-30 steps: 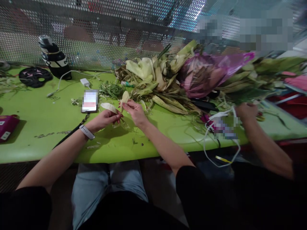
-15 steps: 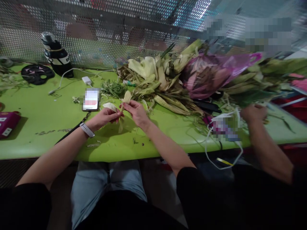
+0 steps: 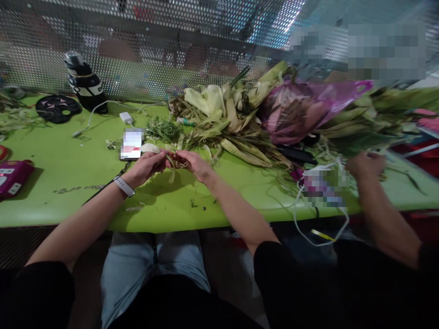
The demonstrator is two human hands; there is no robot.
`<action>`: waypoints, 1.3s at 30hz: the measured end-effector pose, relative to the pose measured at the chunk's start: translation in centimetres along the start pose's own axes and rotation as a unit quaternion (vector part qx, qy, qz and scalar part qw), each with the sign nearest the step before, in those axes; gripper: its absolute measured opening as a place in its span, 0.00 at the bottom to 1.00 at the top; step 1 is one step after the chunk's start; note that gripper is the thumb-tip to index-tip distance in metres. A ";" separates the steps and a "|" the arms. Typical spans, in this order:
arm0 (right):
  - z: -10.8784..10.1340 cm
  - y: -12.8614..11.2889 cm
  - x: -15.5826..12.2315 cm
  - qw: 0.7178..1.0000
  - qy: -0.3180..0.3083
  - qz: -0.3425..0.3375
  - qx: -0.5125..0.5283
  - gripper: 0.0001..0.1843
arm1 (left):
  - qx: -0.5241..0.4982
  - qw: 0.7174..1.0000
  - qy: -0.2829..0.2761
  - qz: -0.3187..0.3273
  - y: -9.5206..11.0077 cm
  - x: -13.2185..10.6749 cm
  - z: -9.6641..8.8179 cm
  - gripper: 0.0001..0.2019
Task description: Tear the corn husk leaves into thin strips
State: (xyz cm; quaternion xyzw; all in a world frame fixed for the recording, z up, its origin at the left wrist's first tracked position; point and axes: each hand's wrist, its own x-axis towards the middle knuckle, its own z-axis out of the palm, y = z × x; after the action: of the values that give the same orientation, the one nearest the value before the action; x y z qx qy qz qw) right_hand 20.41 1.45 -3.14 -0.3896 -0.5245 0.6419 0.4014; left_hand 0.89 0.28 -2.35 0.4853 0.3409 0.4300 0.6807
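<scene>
My left hand [image 3: 149, 165] is closed on a pale corn husk [image 3: 150, 148], whose broad end sticks out past the thumb toward the phone. My right hand [image 3: 196, 163] meets it at the fingertips, pinching thin strips of the same husk. A narrow piece hangs below, between the hands. How the fingers are set on it is partly hidden. Just beyond my hands lies a bundle of green strips [image 3: 164, 129]. A big heap of corn husks [image 3: 245, 153] spreads behind and right of my right hand.
On the green table [image 3: 85, 210] are a lit phone [image 3: 132, 145], a white charger [image 3: 126, 118], a dark bottle [image 3: 88, 89], a black mask [image 3: 56, 108] and a magenta box [image 3: 15, 178]. A purple plastic bag [image 3: 291, 112] rests on the husks. Another person's hand [image 3: 367, 164] is at right.
The upright husk flap that my right hand pinched is no longer standing up. My right fingers have turned down and in, and strips now stretch between both hands.
</scene>
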 end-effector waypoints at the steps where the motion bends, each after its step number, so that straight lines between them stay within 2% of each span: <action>1: 0.0 0.0 -0.1 1.000 -0.009 0.001 -0.009 0.17 | -0.014 1.000 0.009 0.006 0.2 0.0 0.1 0.10; 5: 0.4 0.1 -0.2 0.999 -0.010 -0.033 -0.032 0.12 | -0.050 0.999 0.005 0.012 0.5 0.0 0.3 0.10; 9: 0.5 -0.2 -0.3 0.991 0.049 -0.079 -0.099 0.10 | -0.051 0.998 0.009 0.031 0.3 -0.1 0.3 0.09; 12: 0.5 -0.6 -0.7 0.947 0.122 -0.204 -0.216 0.09 | -0.035 0.998 0.015 0.044 0.1 0.0 0.2 0.09; 14: 0.5 -0.6 -0.9 0.909 0.129 -0.260 -0.298 0.08 | -0.028 0.999 0.016 0.042 0.0 0.1 0.3 0.09; 16: 0.6 -0.5 -0.9 0.898 0.095 -0.256 -0.345 0.10 | -0.035 0.998 0.019 0.038 -0.1 0.1 0.3 0.08; 22: 0.7 0.4 -0.2 0.951 -0.009 -0.163 -0.263 0.17 | -0.039 0.998 0.007 0.041 -0.5 0.2 0.2 0.09; 24: 0.7 0.4 -0.3 0.953 -0.015 -0.160 -0.256 0.16 | -0.013 0.998 0.017 0.055 -0.7 0.3 0.1 0.10; 28: 0.9 0.2 -0.5 0.939 0.020 -0.186 -0.287 0.15 | 0.082 0.991 0.053 0.089 -1.2 0.4 0.1 0.12; 31: 1.2 0.3 -0.4 0.910 0.028 -0.221 -0.351 0.14 | 0.118 0.984 0.081 0.105 -1.5 0.7 0.1 0.12; 35: 1.2 0.3 -0.4 0.833 0.054 -0.292 -0.466 0.11 | 0.119 0.984 0.104 0.083 -1.7 1.1 0.0 0.12; 37: 1.0 0.2 -0.5 0.803 0.095 -0.308 -0.501 0.09 | 0.091 0.988 0.109 0.065 -1.4 1.1 -0.1 0.11; 39: 1.0 0.0 -0.9 0.779 0.167 -0.330 -0.507 0.08 | 0.033 0.992 0.109 0.055 -1.0 1.0 0.0 0.09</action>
State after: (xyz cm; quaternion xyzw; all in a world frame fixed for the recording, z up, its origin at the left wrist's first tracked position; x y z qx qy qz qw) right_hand 19.86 0.24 -2.95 -0.4409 -0.7956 0.0365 0.4139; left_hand 1.49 1.01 -3.33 0.4757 0.4004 0.5055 0.5982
